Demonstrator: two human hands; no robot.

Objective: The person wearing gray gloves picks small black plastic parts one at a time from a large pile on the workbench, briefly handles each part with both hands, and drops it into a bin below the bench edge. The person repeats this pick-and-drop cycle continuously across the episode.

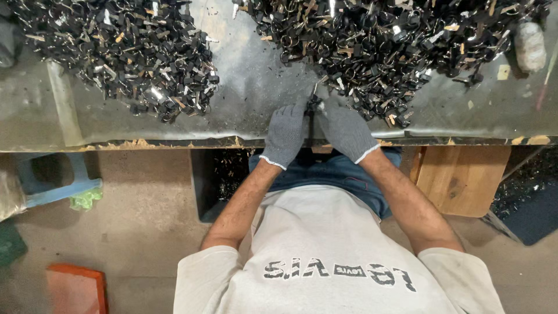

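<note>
Both my hands wear grey knit gloves and meet at the near edge of a grey metal-topped bench (pixel 250 87). My left hand (pixel 285 132) and my right hand (pixel 347 129) pinch a small black part (pixel 313 105) between their fingertips. A thin metal sliver sticks up from the part. It is too small to say which hand bears most of it. A large heap of similar black parts (pixel 383 40) lies just beyond my right hand. A second heap (pixel 125 49) spreads over the bench's far left.
The bench's worn front edge (pixel 174 142) runs across the view. Below it stand a dark bin with scraps (pixel 224 174), a wooden stool (pixel 462 177), a blue plastic stool (pixel 55 186) and an orange box (pixel 78 288) on the floor. A pale wrapped lump (pixel 530 45) lies at the far right.
</note>
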